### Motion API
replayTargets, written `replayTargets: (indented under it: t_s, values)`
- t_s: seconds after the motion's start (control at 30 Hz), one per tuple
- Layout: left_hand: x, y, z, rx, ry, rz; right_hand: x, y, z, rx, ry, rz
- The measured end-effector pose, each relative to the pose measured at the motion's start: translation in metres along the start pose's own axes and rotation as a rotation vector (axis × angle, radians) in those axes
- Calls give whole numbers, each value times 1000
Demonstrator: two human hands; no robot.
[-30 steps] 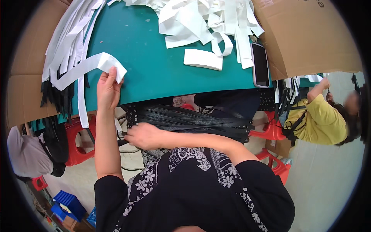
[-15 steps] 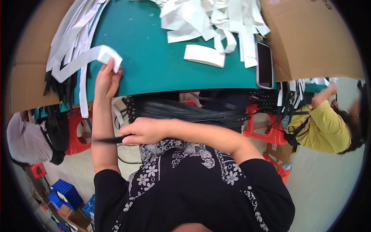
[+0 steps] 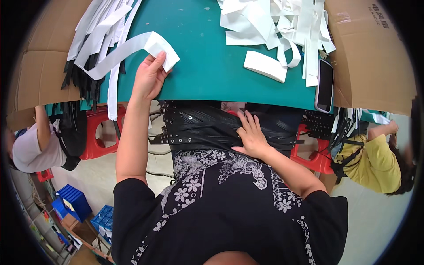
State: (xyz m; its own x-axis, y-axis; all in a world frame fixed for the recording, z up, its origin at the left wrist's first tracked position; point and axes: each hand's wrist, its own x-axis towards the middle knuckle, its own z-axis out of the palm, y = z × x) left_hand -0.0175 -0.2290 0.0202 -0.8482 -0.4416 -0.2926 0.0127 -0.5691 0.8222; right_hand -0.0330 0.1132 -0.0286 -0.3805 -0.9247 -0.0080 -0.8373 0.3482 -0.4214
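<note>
My left hand [image 3: 151, 78] is closed on the folded end of a long white strip [image 3: 160, 45], pinched between thumb and fingers just above the green tabletop. The strip's other part loops left onto a bundle of white strips [image 3: 98, 33]. Across my lap lies a pile of black straps with metal eyelets [image 3: 203, 121]. On top of these straps rests my right hand [image 3: 252, 136], fingers stretched and thumb apart, holding nothing that I can see.
Loose white strips [image 3: 260, 22] and a flat white bundle [image 3: 266, 66] lie on the green table [image 3: 194, 79]. A phone [image 3: 324, 86] stands by the right cardboard [image 3: 366, 53]; more cardboard [image 3: 39, 57] is at left. People sit on both sides; red stools [image 3: 99, 137] and blue crates [image 3: 75, 203] stand below.
My right hand has let go of a black strap near my left forearm and moved right onto the lap pile. My left hand still holds the white strip; the view has shifted left.
</note>
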Motion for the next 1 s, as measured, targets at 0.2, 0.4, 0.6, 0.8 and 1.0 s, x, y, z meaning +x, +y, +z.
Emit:
replayTargets:
  t_s: [0.2,0.4,0.6,0.8,1.0]
  values:
    - [0,-5,-7,-110,-64,44,20,-11,31,205,-76,-44]
    - [0,-4,-6,-137,-84,15,106,-80,63,423,64,-197]
    - [1,-2,-7,-62,-74,6,126,-91,58,374,149,-300]
    - [-5,-2,10,107,-64,-22,112,-63,50,1164,130,-157]
    - [-5,-6,9,136,-46,-28,101,-18,47,706,65,-55]
